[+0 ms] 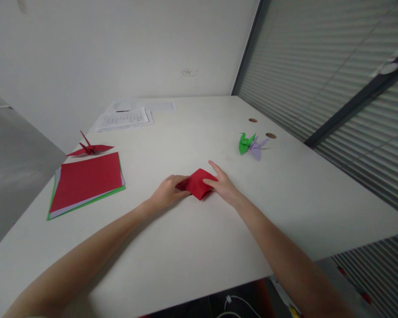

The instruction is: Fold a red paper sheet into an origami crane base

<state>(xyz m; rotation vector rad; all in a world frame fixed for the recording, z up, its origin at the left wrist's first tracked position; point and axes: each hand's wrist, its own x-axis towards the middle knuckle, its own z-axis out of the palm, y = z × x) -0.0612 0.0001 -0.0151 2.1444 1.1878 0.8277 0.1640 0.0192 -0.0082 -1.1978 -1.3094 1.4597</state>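
Note:
A folded piece of red origami paper (199, 183) lies on the white table between my two hands, one corner pointing away from me and one toward me. My left hand (170, 191) grips its left corner, with fingers above and thumb along the near side. At its right corner, my right hand (223, 184) has the thumb laid on the paper and the index finger stretched away from it. The other right fingers are partly hidden, and the near right edge of the paper curls up a little.
Red, purple and green sheets (89, 181) are stacked at the left, with a red paper crane (90, 149) just behind. Green (246, 143) and purple (257, 148) cranes stand at the right. Printed papers (124, 119) lie at the back; blinds (318, 66) border the table's right side.

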